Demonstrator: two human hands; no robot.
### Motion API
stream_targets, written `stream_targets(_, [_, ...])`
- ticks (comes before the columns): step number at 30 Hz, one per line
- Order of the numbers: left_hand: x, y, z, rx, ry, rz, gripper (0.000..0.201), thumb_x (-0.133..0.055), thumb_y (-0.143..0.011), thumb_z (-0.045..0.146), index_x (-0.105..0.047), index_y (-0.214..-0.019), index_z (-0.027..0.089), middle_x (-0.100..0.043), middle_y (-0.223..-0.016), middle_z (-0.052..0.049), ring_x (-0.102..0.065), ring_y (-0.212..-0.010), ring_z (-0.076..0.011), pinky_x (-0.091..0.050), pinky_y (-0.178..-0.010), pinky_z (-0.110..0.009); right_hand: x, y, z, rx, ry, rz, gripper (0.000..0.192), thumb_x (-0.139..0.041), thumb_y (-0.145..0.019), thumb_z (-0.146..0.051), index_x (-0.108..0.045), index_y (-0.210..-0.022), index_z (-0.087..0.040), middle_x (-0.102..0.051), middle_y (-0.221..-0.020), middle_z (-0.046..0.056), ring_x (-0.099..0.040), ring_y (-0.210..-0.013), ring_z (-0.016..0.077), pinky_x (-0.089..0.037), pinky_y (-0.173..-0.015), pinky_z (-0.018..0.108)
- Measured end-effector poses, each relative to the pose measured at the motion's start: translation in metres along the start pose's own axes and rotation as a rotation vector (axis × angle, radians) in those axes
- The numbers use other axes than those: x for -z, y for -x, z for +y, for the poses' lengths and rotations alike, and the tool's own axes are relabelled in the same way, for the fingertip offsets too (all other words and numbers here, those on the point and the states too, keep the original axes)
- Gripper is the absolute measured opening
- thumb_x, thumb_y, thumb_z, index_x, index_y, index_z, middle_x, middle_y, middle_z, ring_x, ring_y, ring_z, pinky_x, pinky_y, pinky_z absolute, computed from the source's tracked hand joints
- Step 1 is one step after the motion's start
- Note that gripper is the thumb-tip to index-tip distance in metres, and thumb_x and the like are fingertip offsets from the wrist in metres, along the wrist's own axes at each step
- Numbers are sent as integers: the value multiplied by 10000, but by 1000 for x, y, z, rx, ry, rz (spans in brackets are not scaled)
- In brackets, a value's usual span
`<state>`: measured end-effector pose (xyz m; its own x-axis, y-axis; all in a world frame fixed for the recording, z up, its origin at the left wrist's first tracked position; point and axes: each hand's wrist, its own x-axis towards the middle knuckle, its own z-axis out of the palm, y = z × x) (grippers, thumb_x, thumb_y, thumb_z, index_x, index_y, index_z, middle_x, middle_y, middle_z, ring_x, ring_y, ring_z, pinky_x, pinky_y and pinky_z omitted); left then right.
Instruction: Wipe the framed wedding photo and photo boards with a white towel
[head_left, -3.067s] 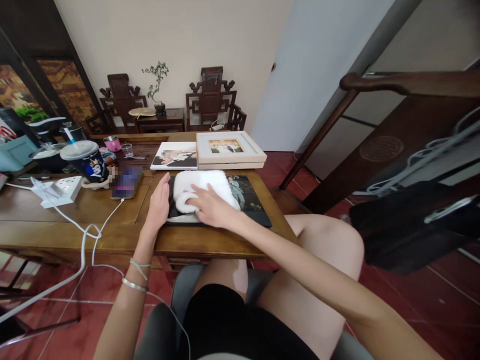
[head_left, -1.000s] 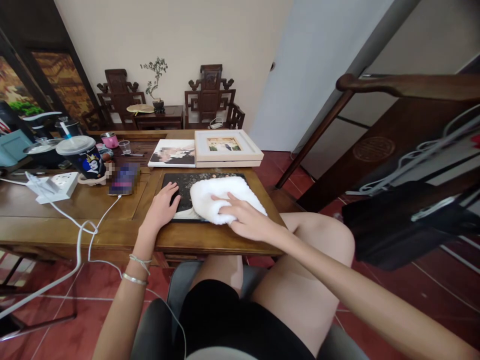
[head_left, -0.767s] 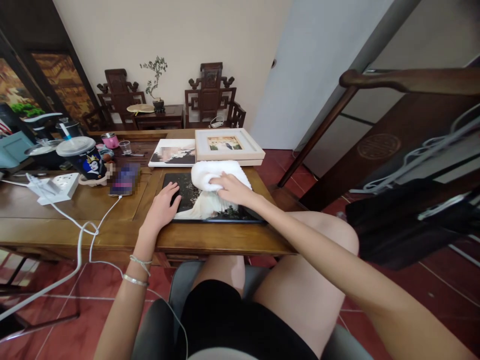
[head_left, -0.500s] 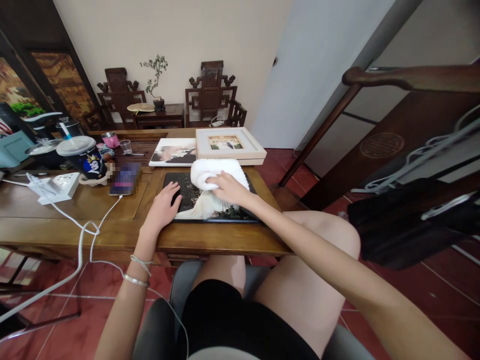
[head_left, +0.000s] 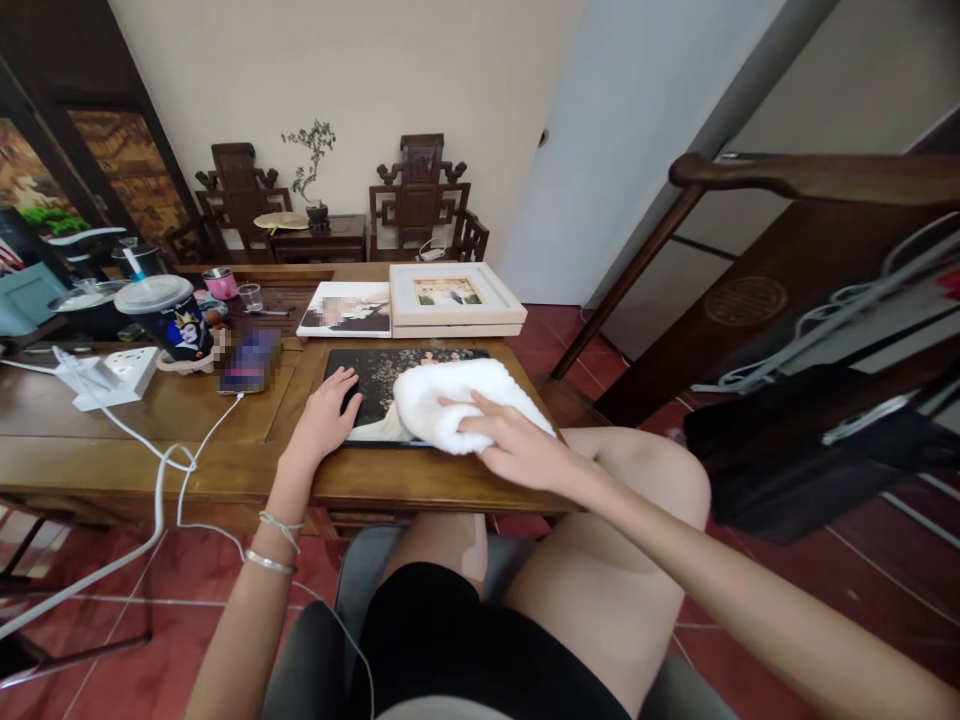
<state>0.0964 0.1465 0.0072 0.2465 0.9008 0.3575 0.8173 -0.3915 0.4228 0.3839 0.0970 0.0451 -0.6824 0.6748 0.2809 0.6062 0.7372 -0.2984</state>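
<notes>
A dark photo panel (head_left: 367, 385) lies flat on the wooden table before me, showing a pale flowing dress and small light specks. My left hand (head_left: 330, 408) rests on its left edge, fingers stretched out and apart, holding nothing. A fluffy white towel (head_left: 480, 385), bunched up, covers the right part of the panel. My right hand (head_left: 517, 445) presses down on this towel with its fingers gripping the near folds. The panel's lower right corner is hidden under towel and hand.
Behind the panel lie a white-framed picture (head_left: 457, 300) and a smaller photo print (head_left: 346, 308). To the left are a phone (head_left: 249, 362) on a white cable, a lidded cup (head_left: 166, 315), a power strip (head_left: 124, 375) and a pink mug (head_left: 220, 283). Carved chairs stand by the wall.
My right hand has drawn the towel toward me and to the right, from the panel's upper middle to its lower right, uncovering the top. My left hand stays in place.
</notes>
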Motion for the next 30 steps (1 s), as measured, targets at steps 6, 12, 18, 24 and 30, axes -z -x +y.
stream_targets(6, [0, 0, -1, -7, 1, 7, 438, -426, -941, 302, -602, -1276, 80, -544, -1418, -163, -430, -1390, -258, -344, -1163, -436, 10, -45, 84, -130, 87, 59, 285, -405, -644, -107, -649, -767, -187, -678, -708, 61, -604, -726, 254, -452, -795, 355])
stream_targets(12, [2, -1, 0, -21, -4, 11, 433, -425, -943, 311, -605, -1273, 97, -553, -1412, -153, -439, -1384, -256, -344, -1164, -443, 8, -62, 109, -168, 86, 96, 330, -408, -676, -116, -686, -847, -168, -719, -784, 67, -635, -805, 258, -407, -930, 358])
stream_targets(18, [1, -1, -2, -16, 19, 14, 424, -434, -937, 310, -606, -1277, 125, -558, -1411, -136, -434, -1387, -261, -339, -1167, -456, 4, -19, 72, -134, 65, 57, 362, -410, -664, -85, -679, -886, -180, -716, -1142, 102, -638, -1080, 292, -361, -1071, 481])
stream_targets(24, [1, -1, 0, -13, 22, -1, 446, -419, -942, 305, -593, -1284, 78, -538, -1421, -175, -418, -1397, -270, -329, -1169, -455, 7, 43, 2, -93, 0, -10, 324, -421, -604, -31, -640, -759, -212, -530, -1442, 77, -459, -1356, 298, -250, -1172, 553])
stream_targets(30, [1, 0, -1, -21, 8, 3, 449, -413, -944, 307, -590, -1288, 80, -548, -1414, -164, -422, -1395, -260, -330, -1171, -442, 14, 56, -22, -48, -33, -75, 301, -410, -592, -27, -613, -701, -221, -525, -1446, 48, -405, -1396, 292, -257, -1172, 550])
